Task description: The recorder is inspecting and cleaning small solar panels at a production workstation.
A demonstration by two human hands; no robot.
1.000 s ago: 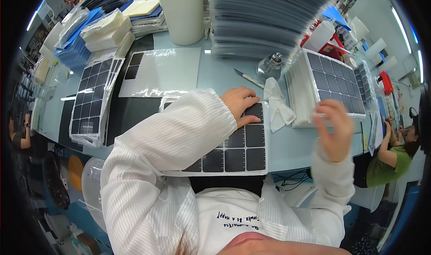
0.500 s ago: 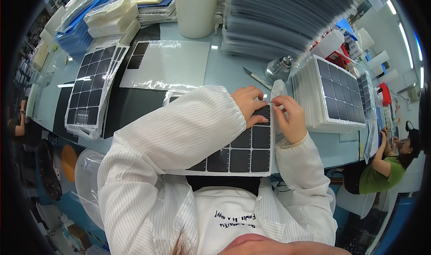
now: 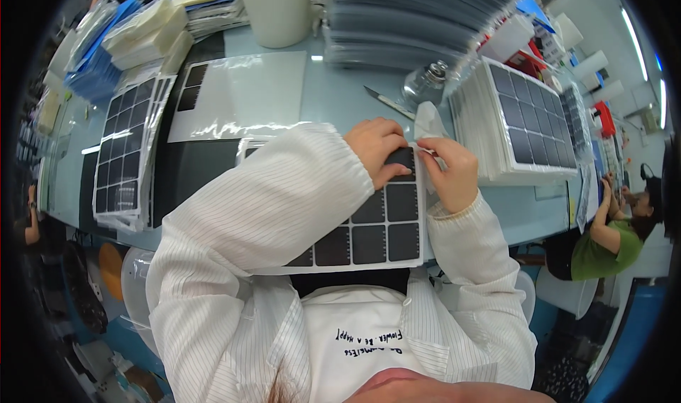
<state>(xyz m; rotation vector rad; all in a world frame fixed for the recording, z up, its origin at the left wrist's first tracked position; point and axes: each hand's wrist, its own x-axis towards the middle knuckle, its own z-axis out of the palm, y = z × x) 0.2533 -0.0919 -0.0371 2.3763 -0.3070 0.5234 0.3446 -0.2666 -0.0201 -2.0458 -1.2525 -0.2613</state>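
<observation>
A white sheet with a grid of dark square patches (image 3: 383, 229) lies on the table right in front of me. My left hand (image 3: 376, 146) presses down on its far end, fingertips on a dark square. My right hand (image 3: 448, 169) pinches the sheet's far right edge beside the left hand. A crumpled white cloth (image 3: 428, 122) lies just beyond my right hand. My white striped sleeves cover much of the sheet's left part.
A stack of similar patch sheets (image 3: 521, 123) sits at the right, another (image 3: 124, 158) at the left. A clear film sheet (image 3: 245, 94), a knife (image 3: 386, 103), a small glass jar (image 3: 428, 84), a white cylinder (image 3: 278, 6) and tall grey stacks (image 3: 411, 20) stand beyond. Another person in green (image 3: 603, 240) works at right.
My right hand came down from the raised position at the right to the sheet's far right edge, next to my left hand, which stayed on the sheet.
</observation>
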